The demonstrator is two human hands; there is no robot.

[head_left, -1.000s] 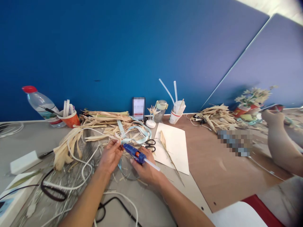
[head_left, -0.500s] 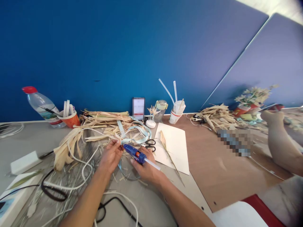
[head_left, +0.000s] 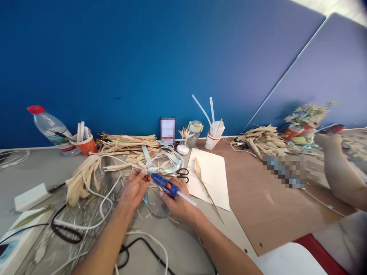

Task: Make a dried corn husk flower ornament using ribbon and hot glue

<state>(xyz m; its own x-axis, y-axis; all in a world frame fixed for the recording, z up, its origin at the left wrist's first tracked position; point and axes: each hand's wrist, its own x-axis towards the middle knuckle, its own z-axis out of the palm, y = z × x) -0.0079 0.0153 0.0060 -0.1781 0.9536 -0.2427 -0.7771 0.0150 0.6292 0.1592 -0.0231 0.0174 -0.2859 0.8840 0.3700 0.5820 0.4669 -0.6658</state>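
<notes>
My right hand (head_left: 177, 200) grips a blue hot glue gun (head_left: 164, 184) with a white glue stick sticking out of its back; the nozzle points left at my left hand (head_left: 134, 188). My left hand pinches a small piece where the light blue ribbon (head_left: 163, 158) and pale dried leaf strips meet, right at the nozzle tip. Both hands hover just above the grey table (head_left: 183, 244), close together.
Dried husk strips (head_left: 86, 172) are piled to the left and behind, scissors (head_left: 182, 175) lie beside a white sheet (head_left: 210, 177), cords (head_left: 65, 233) loop at front left. A bottle (head_left: 48, 128), cups (head_left: 84, 143) and a jar line the blue wall. Another person's arm (head_left: 335, 168) works at right.
Both of my hands and the glue gun stay almost where they were, shifted only slightly right. The other person's arm at the right has moved a little.
</notes>
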